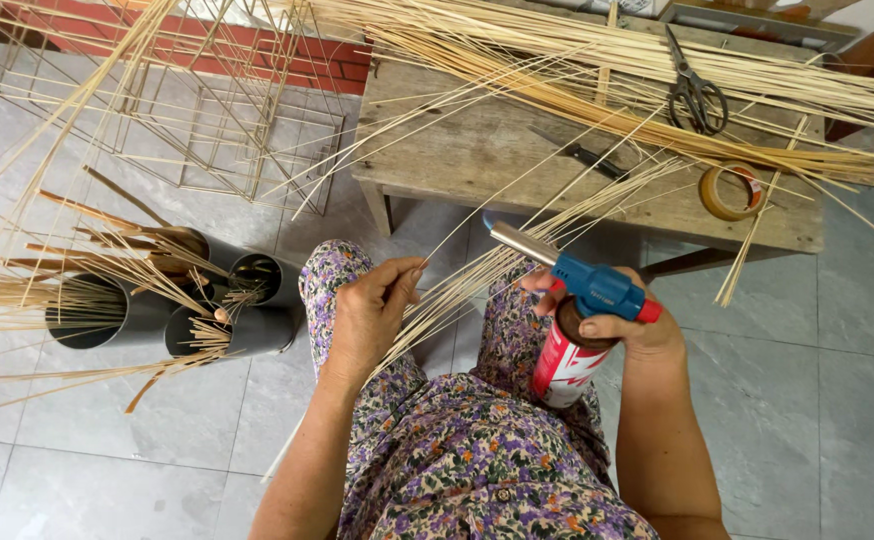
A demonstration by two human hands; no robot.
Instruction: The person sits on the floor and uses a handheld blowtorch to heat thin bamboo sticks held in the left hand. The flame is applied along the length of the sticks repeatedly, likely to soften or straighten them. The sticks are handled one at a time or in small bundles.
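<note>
- left hand [369, 312] pinches one bundle of strips [477, 275]
- right hand [625, 322] grips one torch [582, 300]
- surface [477, 160]: one scissors [695, 95], one tape roll [730, 190]
- three tubes [147, 315] on floor

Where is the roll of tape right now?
In the head view, the roll of tape lies flat near the right end of the wooden table, below the scissors and beside the bamboo strips.

Grey tiled floor [837, 400], pale grout lines, even daylight. Worn wooden surface [477, 150] ahead of the fingers, one dark leg showing. Red brick wall [287, 62] far beyond it, top left. Grey pipe tubes [257, 330] on the floor left of the fingers.
</note>
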